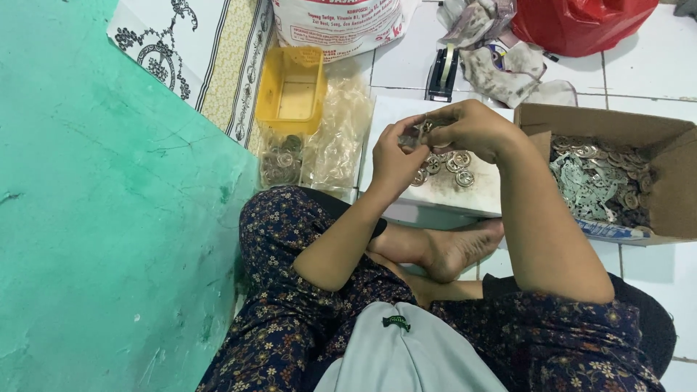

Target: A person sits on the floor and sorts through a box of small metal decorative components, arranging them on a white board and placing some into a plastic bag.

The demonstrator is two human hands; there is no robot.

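Note:
My left hand (396, 156) and my right hand (472, 127) meet above a white board (475, 196) and pinch small round metal pieces (423, 131) between the fingertips. More of these metal rings (449, 165) lie loose on the board just under my hands. A brown cardboard box (671, 181) to the right holds several metal rings and pale strips (592, 181). I sit cross-legged on the floor with my bare foot (457, 250) under the board.
A yellow plastic tray (292, 88) stands at the upper left, above clear bags of metal pieces (282, 161). A black tape dispenser (442, 72), rags (508, 69), a white sack (337, 25) and a red bag (581, 22) lie behind. A green wall (109, 218) is on the left.

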